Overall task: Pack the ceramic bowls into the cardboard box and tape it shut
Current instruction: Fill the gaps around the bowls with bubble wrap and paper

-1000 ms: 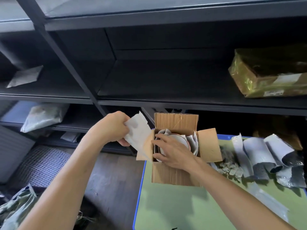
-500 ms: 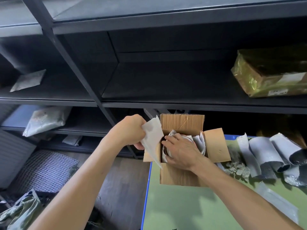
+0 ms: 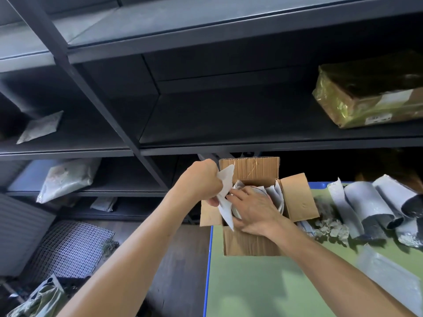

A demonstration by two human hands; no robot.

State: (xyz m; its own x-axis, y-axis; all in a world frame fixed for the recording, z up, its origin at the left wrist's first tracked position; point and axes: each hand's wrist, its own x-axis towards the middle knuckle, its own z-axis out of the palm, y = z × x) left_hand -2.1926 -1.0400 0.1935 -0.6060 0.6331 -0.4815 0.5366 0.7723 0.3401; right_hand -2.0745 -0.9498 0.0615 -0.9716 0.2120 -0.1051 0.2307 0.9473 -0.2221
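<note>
The left hand (image 3: 201, 182) is curled tight round the top of a white sheet of paper (image 3: 225, 200), which hangs down over the left edge of the box (image 3: 249, 240). The right hand (image 3: 255, 210) lies inside the open box with its fingers stretched nearly straight, resting flat on the bowl (image 3: 259, 192) and gripping nothing. The bowl sits in the box among more crumpled white paper, only part of its pale rim showing past the hand. All four flaps stand open, and no print can be read on the cardboard. The box stands at the left far corner of a green table (image 3: 256, 287) with a blue edge. To its right lie small crumbled scraps (image 3: 332, 227) and grey foam rolls (image 3: 366, 202). On the dark metal shelf (image 3: 229, 124) behind, a parcel (image 3: 357, 99) in shiny gold wrap carries white labels, their writing too blurred to read. Pale bags (image 3: 66, 177) lie on the lower left shelves
</note>
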